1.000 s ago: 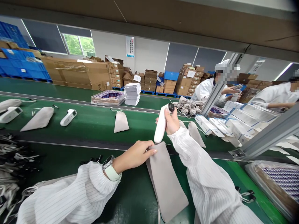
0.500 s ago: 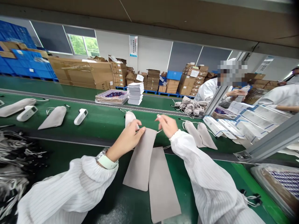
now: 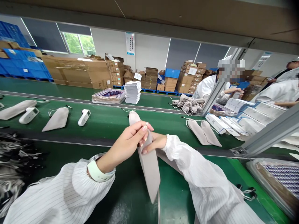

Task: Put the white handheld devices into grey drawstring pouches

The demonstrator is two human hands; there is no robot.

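Observation:
A grey fabric drawstring pouch [image 3: 150, 174] hangs tilted in front of me, its closed end down. At its top, my left hand [image 3: 132, 137] pinches the gathered mouth, where a bit of white cord shows. My right hand [image 3: 156, 143] grips the pouch just below, thumb across the front and fingers hidden behind. A second grey pouch [image 3: 171, 161] lies partly covered by my right forearm. Just beyond my hands, another pouch [image 3: 134, 117] rests on the green conveyor belt [image 3: 109, 123].
To the left on the belt are white handheld devices [image 3: 84, 117] and more pouches [image 3: 56, 119]. Loose cords [image 3: 16, 165] are heaped at the near left. Two pouches [image 3: 198, 132] lie right, near white boxes [image 3: 224, 124] and a metal post [image 3: 268, 130]. A co-worker [image 3: 207, 87] stands across.
My right hand has come left and down onto the pouch, from apart beside it. The pouch has turned narrower to view, and the second pouch has shifted right, under my forearm.

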